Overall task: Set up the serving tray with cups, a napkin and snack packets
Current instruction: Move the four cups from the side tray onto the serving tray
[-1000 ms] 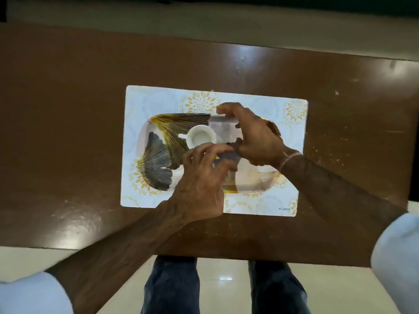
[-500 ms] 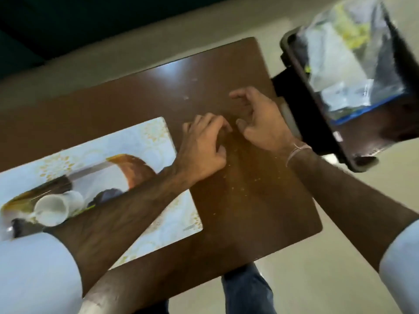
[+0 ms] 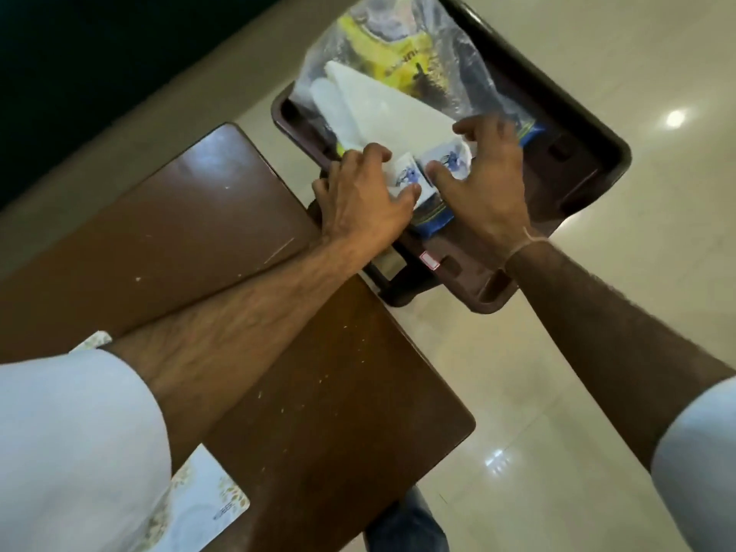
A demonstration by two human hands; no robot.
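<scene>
Two small white packets with blue print lie side by side on a brown plastic chair (image 3: 582, 169) to the right of the table. My left hand (image 3: 360, 201) pinches the left packet (image 3: 403, 176) between thumb and fingers. My right hand (image 3: 484, 181) closes around the right packet (image 3: 448, 160) in the same way. Just behind them lies a folded white napkin (image 3: 384, 109). A clear plastic bag (image 3: 446, 61) with a yellow snack packet (image 3: 398, 57) inside sits at the chair's far side. The serving tray and cups are out of view.
The brown wooden table (image 3: 318, 392) fills the lower left, its right corner next to the chair. A corner of the patterned placemat (image 3: 207, 507) shows under my left sleeve. Glossy cream floor tiles (image 3: 597, 352) surround the chair and table.
My view swung right, away from the tray and cup. Both hands left the tray, crossed the bare table and now rest on the two packets on the chair.
</scene>
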